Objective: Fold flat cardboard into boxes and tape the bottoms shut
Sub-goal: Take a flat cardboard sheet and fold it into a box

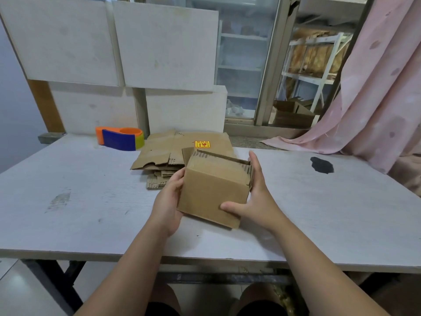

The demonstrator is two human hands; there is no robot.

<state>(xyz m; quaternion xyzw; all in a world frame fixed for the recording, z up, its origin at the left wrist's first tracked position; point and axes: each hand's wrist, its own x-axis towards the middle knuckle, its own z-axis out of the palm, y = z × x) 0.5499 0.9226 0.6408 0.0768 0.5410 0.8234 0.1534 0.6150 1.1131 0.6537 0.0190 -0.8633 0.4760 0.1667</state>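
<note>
A small brown cardboard box [213, 192] is held tilted just above the white table [91, 201], its flaps at the far end loosely folded. My left hand [169, 201] grips its left side, fingers hidden behind the cardboard. My right hand [255, 197] clasps the right side, thumb lying across the near lower face. Behind the box lies a stack of flat cardboard blanks [173, 149], the top one bearing a yellow and red label. An orange and blue tape dispenser [120, 138] stands at the table's far left.
White foam boards [159, 46] lean against the wall behind the table. A pink curtain [376, 92] hangs at the right and drapes onto the table's far right corner. A black stain [322, 165] marks the tabletop on the right. Shelving shows through a glass door.
</note>
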